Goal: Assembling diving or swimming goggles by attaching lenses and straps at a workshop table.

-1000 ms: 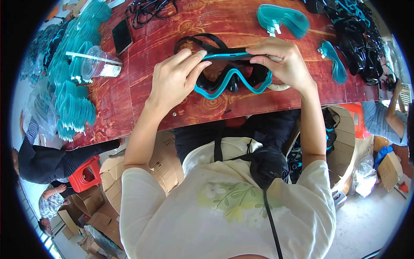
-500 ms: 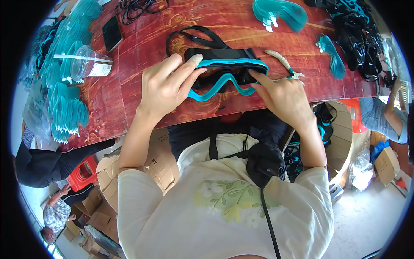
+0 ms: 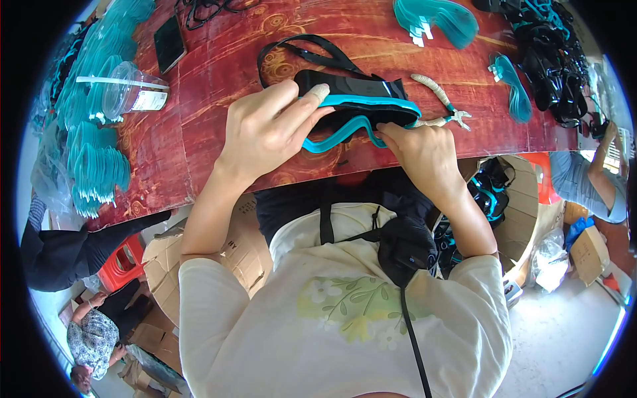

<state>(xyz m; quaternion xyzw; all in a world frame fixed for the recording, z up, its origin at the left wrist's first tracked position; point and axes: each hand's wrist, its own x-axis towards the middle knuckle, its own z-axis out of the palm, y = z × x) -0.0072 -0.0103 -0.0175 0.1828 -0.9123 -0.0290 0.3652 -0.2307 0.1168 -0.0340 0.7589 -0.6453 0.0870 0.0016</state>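
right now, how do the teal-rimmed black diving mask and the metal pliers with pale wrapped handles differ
The left hand and right hand hold the diving mask; the pliers lie on the red table. The mask is broader; the pliers are slimmer. The mask trails a black strap; the pliers end in a bare metal head. Both show some blue-green.

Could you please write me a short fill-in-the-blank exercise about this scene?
1. The left hand holds the teal-rimmed mask between its thumb and ____.
2. The black phone lies to the ____ of the mask, as the person sees it.
3. A white drinking ____ shows with the clear plastic cup.
4. The pliers lie nearer to the person's ____ hand.

Missing words: fingers; left; straw; right.
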